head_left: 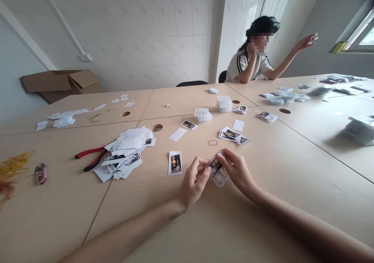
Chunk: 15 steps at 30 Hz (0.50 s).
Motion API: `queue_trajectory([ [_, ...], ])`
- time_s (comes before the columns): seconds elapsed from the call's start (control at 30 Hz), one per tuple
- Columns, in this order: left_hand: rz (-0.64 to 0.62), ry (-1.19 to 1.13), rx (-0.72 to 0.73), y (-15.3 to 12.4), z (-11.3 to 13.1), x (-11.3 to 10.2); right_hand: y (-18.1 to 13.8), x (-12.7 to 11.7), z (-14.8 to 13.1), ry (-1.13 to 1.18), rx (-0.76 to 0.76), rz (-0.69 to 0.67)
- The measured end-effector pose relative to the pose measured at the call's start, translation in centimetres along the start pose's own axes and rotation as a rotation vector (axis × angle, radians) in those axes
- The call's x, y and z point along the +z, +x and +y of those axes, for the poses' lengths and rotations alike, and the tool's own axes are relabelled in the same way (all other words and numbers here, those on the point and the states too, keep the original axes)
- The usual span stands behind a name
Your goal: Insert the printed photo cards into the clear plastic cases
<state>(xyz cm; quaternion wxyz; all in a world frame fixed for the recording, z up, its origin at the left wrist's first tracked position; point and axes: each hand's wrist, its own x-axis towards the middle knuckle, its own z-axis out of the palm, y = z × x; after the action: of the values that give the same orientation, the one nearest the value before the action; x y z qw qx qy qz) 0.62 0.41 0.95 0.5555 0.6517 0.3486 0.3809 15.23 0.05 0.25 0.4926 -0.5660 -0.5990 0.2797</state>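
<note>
left hand (pixel 193 183) and right hand (pixel 238 169) close together over a pale laminate table (pixel 277 177), fingers of both nearly closed, pinching a small clear plastic packet (pixel 218 179) from either side. a printed dark card (pixel 214 165) pressed against the packet, the pair held between the hands, just above the tabletop. just left of the left hand, a printed card on white backing (pixel 175 163), flat on the table. farther left, a loose heap of white paper scraps (pixel 124 154) right beside red-and-black pliers (pixel 93 157). ahead of the hands, a small red rubber band (pixel 212 142), a fanned group of photo cards (pixel 230 134), and a stack of clear packets (pixel 224 103). across the table, a seated co-worker (pixel 251 56), chin propped on one hand, other arm raised, well apart from the person's own hands.
</note>
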Motion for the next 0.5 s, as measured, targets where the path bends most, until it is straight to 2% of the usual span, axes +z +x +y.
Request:
queue_trajectory([
  [0.17,-0.060,-0.124,-0.017,0.40,-0.13,-0.14,-0.26,-0.05,-0.07,-0.187,-0.064,-0.045],
  [0.5,-0.124,-0.202,-0.025,0.33,0.35,-0.20,-0.44,0.26,-0.01,-0.274,-0.069,-0.047],
])
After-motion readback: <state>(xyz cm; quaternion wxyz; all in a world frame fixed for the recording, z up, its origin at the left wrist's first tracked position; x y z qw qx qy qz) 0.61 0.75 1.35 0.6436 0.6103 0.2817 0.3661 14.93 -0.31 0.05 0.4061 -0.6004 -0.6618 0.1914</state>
